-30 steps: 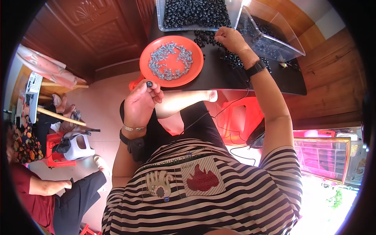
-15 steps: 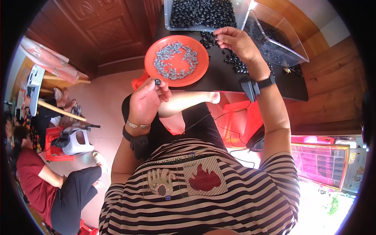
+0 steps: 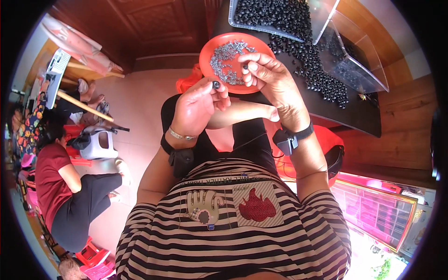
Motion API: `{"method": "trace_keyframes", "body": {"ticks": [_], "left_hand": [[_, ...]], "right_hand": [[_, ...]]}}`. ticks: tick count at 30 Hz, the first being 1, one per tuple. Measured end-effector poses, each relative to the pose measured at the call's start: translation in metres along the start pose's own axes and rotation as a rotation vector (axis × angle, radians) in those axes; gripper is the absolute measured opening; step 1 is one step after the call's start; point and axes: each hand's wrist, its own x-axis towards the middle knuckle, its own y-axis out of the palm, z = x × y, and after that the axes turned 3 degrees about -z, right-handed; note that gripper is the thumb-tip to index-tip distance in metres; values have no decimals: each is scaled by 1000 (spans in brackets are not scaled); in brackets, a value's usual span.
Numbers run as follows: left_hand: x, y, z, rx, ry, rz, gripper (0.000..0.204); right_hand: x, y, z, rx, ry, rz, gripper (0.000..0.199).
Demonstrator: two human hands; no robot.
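Left hand [image 3: 198, 106] raised over the lap, fingers [image 3: 220, 91] pinching a small dark ring [image 3: 216, 84]; right hand [image 3: 268, 77] just beside it, fingers grasping a tiny grey piece [image 3: 245, 66], too small to identify. Orange plate [image 3: 208, 53] of small grey metal parts partly hidden behind both hands, at the near edge of the dark bench [image 3: 357, 114]; heap of black rings [image 3: 312, 63] and clear trays [image 3: 354, 60] cut off by the upper rim. Open floor to the left; seated person [image 3: 56, 179] well apart.
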Motion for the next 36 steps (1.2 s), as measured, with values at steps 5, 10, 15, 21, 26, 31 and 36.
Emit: {"method": "trace_keyframes", "body": {"ticks": [5,10,15,21,26,31,36], "left_hand": [[-1,3,0,-7,3,0,24],[2,9,5,-3,4,-25,22],[3,7,13,37,-7,-24,25],[1,11,13,41,-24,-96,24],[-1,11,17,70,-34,-150,21],[-3,13,19,-78,-12,-129,22],[-7,24,12,-177,-43,-171,24]], "right_hand": [[-3,8,-2,-90,-10,-44,14],[-8,18,6,-494,-140,6,11],[-11,28,7,-544,-119,99,9],[-13,31,5,-746,-161,114,6],[-15,35,3,-988,-305,75,8],[-20,43,-3,-911,-247,-19,12],[-25,36,-30,-924,-555,-112,17]]}}
